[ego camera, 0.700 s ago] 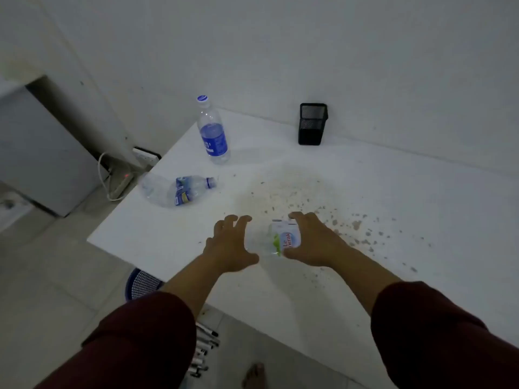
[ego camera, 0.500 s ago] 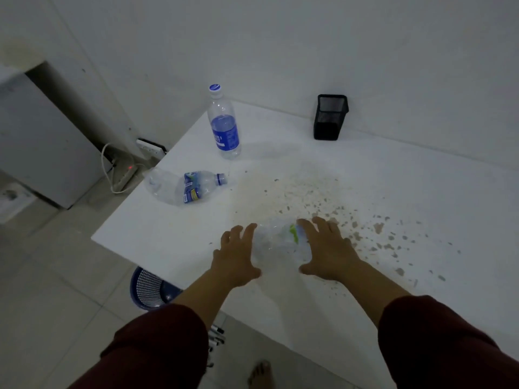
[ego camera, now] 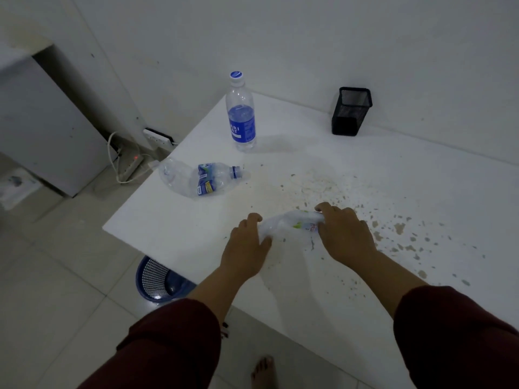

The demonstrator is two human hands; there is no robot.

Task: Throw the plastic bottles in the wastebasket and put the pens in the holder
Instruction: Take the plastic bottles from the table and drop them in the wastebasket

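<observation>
White stained table [ego camera: 365, 175], crumpled clear bottle [ego camera: 292, 223] between both hands

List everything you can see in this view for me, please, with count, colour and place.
plastic bottles: 3, clear; upright blue-label one at table's far left, crumpled one lying near left edge, third between the hands
pen holder: 1, black mesh, by the wall
wastebasket: 1, blue, on floor under table edge
table: 1, white, speckled
power strip: 1, white, floor
left hand: grips bottle
right hand: grips bottle
</observation>
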